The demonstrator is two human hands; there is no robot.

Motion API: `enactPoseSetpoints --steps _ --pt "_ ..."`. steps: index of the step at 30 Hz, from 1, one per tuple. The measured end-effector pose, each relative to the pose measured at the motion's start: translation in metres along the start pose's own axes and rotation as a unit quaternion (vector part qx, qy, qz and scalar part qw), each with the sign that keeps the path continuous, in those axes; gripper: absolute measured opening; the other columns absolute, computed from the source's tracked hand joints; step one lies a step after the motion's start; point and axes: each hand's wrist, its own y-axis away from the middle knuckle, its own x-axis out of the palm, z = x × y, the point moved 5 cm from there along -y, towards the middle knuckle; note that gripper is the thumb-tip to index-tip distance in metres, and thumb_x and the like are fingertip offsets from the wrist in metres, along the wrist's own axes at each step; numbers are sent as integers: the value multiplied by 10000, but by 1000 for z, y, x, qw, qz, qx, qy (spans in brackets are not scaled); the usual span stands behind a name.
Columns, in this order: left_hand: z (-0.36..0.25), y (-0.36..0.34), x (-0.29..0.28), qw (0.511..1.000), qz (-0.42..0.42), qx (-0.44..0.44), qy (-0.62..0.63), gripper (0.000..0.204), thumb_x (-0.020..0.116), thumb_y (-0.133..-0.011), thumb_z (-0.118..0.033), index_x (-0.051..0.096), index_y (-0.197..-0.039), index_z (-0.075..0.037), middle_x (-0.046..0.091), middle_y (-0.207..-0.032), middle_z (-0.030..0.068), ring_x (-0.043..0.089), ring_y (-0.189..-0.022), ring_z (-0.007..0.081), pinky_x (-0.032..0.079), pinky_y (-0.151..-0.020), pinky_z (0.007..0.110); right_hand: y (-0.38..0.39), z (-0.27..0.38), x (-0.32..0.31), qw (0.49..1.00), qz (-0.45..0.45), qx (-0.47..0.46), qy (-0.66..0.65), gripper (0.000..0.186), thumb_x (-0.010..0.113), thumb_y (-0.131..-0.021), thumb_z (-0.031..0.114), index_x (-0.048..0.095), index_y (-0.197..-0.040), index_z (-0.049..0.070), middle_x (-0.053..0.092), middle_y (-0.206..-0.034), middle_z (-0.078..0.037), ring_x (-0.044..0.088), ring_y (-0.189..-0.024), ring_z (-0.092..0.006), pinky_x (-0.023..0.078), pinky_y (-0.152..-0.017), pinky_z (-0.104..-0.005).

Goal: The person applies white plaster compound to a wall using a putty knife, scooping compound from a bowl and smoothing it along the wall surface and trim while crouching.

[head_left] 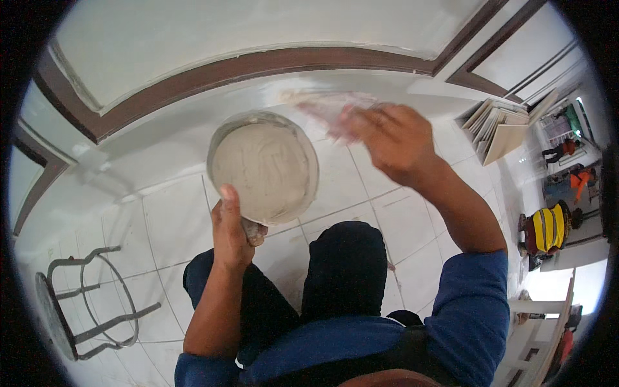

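Gripping the pan [220, 140] by its edge, your left hand [231, 233] likely steadies the paste [261, 173]; your right hand [398, 140] clenches a blurred pinkish item [325, 111].

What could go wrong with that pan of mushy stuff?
Two things, maybe. Only the left hand holds the round pan, gripping it at one edge, so it might tip and the beige paste could plop onto the floor tiles. And the right hand has a pinkish thing, too blurred to name, that looks close to the pan from this view, so it might bump the rim.
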Motion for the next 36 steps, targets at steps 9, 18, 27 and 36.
enactPoseSetpoints --steps 9,18,27,36 --pt "-5 0 2 1000 -14 13 9 902 424 -857 -777 531 -1131 75 621 -785 115 556 -566 129 442 -462 244 63 -152 -9 976 -71 201 38 245 627 -853 67 667 -1093 98 699 -1013 -114 649 -891 -328 483 -792 -431" --pt "5 -7 -7 1000 13 -17 3 843 422 -880 -748 436 -1312 -25 624 -968 76 565 -621 112 445 -465 231 64 -237 23 961 18 260 -92 250 641 -860 58 637 -1109 44 683 -1056 -164 635 -1003 -379 482 -875 -440" --pt "3 -8 -5 1000 -8 5 22 787 436 -908 -701 532 -1106 55 620 -780 106 548 -541 136 417 -436 245 56 -253 41 946 113 300 -43 299 616 -908 75 605 -1204 39 653 -1167 -178 604 -1056 -383 447 -960 -415" --pt "0 -6 -3 999 -12 31 -8 831 439 -883 -736 533 -1107 59 614 -768 113 532 -531 139 394 -427 242 42 -258 44 939 157 305 12 407 615 -878 65 572 -1282 64 625 -1218 -194 557 -1150 -396 427 -1016 -448"
